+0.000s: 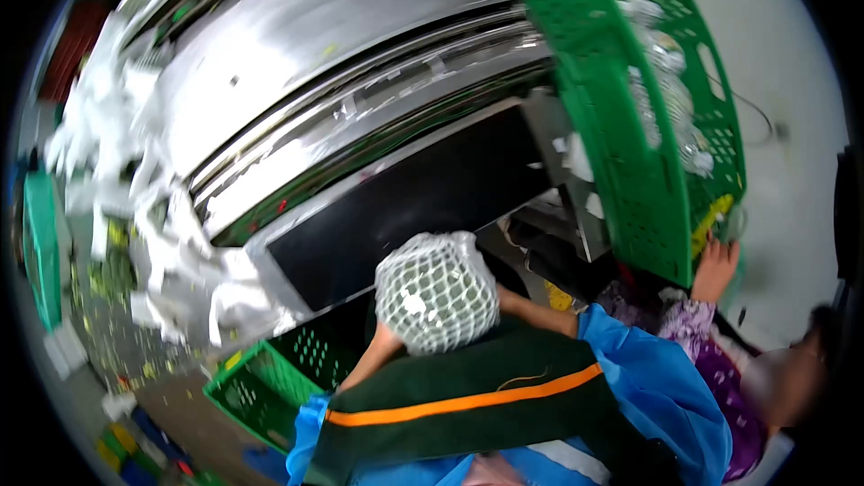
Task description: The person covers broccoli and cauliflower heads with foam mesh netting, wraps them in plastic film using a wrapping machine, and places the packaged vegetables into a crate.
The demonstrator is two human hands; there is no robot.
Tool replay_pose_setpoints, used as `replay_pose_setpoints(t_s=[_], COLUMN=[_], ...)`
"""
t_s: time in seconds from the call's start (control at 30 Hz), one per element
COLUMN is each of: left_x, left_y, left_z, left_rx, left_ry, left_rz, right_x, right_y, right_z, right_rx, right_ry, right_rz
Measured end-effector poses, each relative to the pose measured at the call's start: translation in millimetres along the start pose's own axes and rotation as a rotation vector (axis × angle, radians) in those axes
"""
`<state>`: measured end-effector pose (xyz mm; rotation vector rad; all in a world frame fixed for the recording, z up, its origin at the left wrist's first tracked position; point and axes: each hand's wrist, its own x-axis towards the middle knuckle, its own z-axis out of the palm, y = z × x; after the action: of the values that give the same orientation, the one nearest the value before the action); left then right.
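Head view: 1 round, pale-green bundle [430, 286] in white diamond-mesh netting [463, 310], pretty glossy with bright glare spots. Left hand [385, 340] and right hand [509, 300] have it held from both sides, fingers mostly hidden. It's in front of a dark-green, orange-striped apron [450, 374], near a flat black panel [414, 207].

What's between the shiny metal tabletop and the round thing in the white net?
In the head view, metal rails and then a flat black panel lie between the metal tabletop and the netted bundle.
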<state>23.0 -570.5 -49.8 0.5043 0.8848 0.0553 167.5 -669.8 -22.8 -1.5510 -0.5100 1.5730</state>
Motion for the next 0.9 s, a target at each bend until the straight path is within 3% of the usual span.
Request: replay_pose_setpoints(t_s=[0.03,0.1,0.17,0.23,0.33,0.37,0.4,0.47,0.57,0.6,0.67,0.7,0.73,0.77,0.8,0.83,0.87,0.9], left_x=[4,8,4,-4,-28,-27,-32,-37,-23,-19,-19,-22,-29,-29,-35,-44,-52,-59], left_y=[8,33,60,84,110,114,121,141,167,174,188,198,206,212,218,222,225,227], left_z=[12,42,79,127,228,249,268,274,235,219,177,154,128,99,68,45,19,-8], left_rx=[-0.119,-0.098,-0.02,0.082,0.456,0.697,0.67,0.884,1.047,0.958,0.743,0.716,0.677,0.54,0.402,0.263,0.29,0.362], left_ry=[-0.029,-0.129,-0.247,-0.345,-0.549,-0.617,-0.781,-0.812,-0.401,-0.24,0.121,0.277,0.468,0.539,0.609,0.661,0.756,0.871], left_rz=[-0.073,-0.018,0.158,0.393,0.788,1.082,1.202,1.367,1.364,1.337,1.276,1.267,1.267,1.262,1.268,1.25,1.26,1.182], right_x=[-6,-37,-81,-121,-147,-164,-181,-216,-255,-260,-261,-252,-232,-214,-205,-191,-188,-182], right_y=[-18,-59,-92,-105,-66,-78,-89,-108,-103,-85,-45,-18,0,2,43,41,105,88], right_z=[1,-5,-19,-40,-73,-90,-107,-154,-212,-231,-267,-289,-315,-328,-372,-385,-451,-455], right_rx=[0.178,0.539,0.809,0.829,0.525,0.766,0.997,0.998,1.074,1.128,1.148,1.085,1.388,1.288,1.086,1.112,1.037,0.936], right_ry=[-0.114,-0.205,-0.155,-0.067,0.286,0.325,0.362,0.697,1.047,1.066,1.171,1.119,1.147,1.133,0.961,1.096,1.015,1.14], right_rz=[0.074,0.13,0.066,-0.131,-0.623,-0.674,-0.742,-0.757,-0.704,-0.624,-0.212,-0.135,-0.038,-0.105,-0.198,-0.115,-0.111,-0.04])
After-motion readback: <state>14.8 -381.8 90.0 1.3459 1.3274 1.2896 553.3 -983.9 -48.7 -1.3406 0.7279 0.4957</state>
